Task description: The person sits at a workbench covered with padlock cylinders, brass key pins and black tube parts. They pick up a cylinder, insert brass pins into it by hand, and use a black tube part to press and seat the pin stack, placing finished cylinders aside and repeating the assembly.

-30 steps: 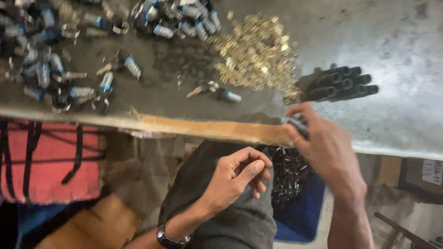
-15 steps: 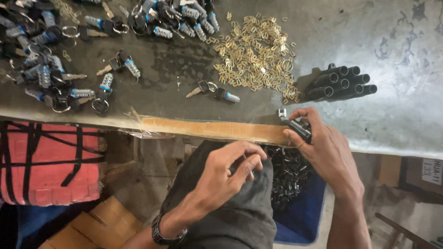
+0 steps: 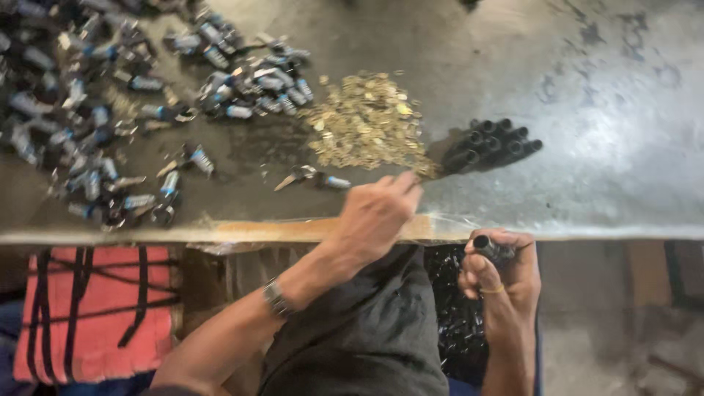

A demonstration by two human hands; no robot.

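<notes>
No labels, signs or screens showing. Only packaging-like item: a clear plastic bag (image 3: 447, 224) lying over the counter (image 3: 623, 183) edge at lower centre, hanging toward the dark parts below. Nothing else is showing up as packaging.

I count 1 black tube (image 3: 493, 249) in hand, roughly 8 black tubes (image 3: 493, 144) bundled, 1 heap of brass bits (image 3: 370, 123).

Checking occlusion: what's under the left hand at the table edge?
The left hand covers part of the table edge and nears the brass-coloured pile. Whatever lies under the palm is hidden. The right hand holds a black tube.
</notes>
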